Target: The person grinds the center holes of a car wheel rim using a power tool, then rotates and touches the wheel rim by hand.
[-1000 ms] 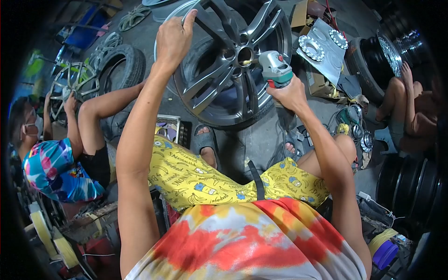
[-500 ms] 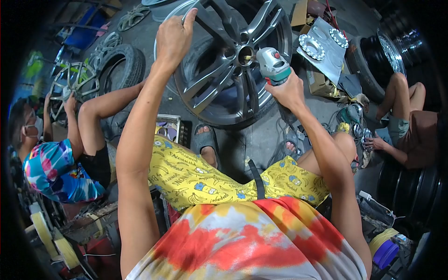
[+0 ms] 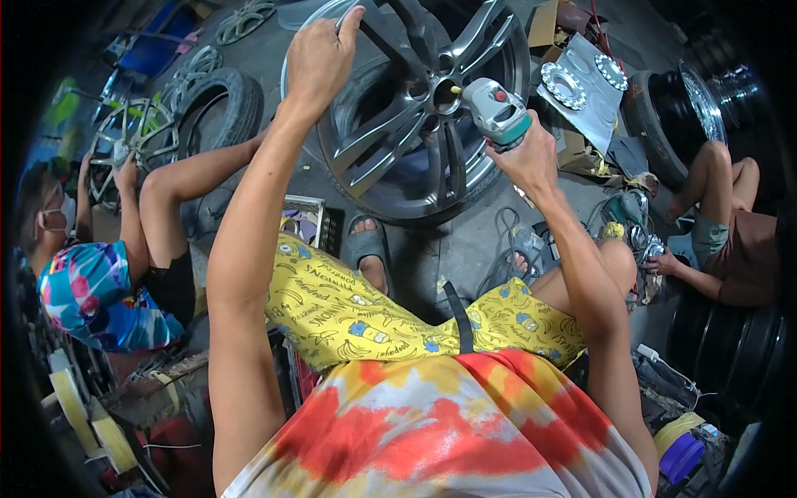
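A grey alloy wheel (image 3: 451, 158) with several split spokes lies tilted in front of me, with a dark tyre showing behind its spokes. My left hand (image 3: 320, 62) is closed around the wheel's outer rim at the upper left, thumb up. In my right hand (image 3: 527, 156) is a grey and green angle grinder (image 3: 498, 109) with a red button on its head. A small yellow bit (image 3: 456, 90) sticks out of the grinder toward the wheel's centre hole. Whether the bit touches the metal I cannot tell.
At left, a masked person (image 3: 108, 290) holds another wheel (image 3: 133, 145) near a loose tyre (image 3: 217, 116). Another person (image 3: 739, 249) works at right beside black rims (image 3: 730, 344). A cardboard box (image 3: 573, 153) supports a sheet with two shiny rings. Cables (image 3: 506, 236) lie near my foot.
The grinder and my right hand have shifted slightly right, and the yellow bit now sits near the upper right of the centre hole. My left hand keeps its hold on the rim.
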Tool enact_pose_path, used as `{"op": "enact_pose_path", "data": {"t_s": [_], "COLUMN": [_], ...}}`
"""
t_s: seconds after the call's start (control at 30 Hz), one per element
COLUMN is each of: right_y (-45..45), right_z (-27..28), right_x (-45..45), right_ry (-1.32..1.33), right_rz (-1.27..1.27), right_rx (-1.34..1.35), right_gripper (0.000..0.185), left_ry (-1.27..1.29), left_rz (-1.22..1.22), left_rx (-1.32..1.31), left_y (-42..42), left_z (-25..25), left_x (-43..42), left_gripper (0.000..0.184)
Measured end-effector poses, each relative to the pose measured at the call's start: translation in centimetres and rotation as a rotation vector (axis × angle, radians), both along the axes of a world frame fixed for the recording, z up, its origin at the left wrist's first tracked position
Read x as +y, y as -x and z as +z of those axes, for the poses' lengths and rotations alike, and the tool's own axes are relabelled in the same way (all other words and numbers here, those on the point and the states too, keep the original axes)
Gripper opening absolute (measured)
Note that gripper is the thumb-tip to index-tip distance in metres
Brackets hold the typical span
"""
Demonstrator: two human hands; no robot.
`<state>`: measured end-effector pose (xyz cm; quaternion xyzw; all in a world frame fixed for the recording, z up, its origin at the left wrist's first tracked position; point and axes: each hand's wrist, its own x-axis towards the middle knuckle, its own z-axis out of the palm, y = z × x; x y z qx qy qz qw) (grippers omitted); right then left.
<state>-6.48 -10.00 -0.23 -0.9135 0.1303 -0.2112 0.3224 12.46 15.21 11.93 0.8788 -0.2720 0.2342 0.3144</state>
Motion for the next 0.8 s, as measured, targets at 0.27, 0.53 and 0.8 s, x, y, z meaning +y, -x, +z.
{"op": "enact_pose_path", "data": {"t_s": [0.27,0.53,0.8], "right_y": [0.8,-0.1,0.9], "right_z": [0.1,0.4,-0.5], "right_x": [0.3,-0.4,0.3], "right_ry": [-0.171,0.041,-0.113], "right_rz": [0.011,0.028,0.014], "right_rx": [0.161,-0.006,0.048], "right_gripper": [0.066,0.062,0.061], "left_ry": [0.038,0.031,0.021], "left_rz": [-0.033,0.011,-0.052], "left_rx": [-0.056,-0.029,-0.115], "left_y": [-0.1,-0.2,-0.4], "left_z": [-0.4,-0.4,-0.6], "left_x": [0.1,0.0,0.3], "left_gripper": [0.048,0.048,0.049]}}
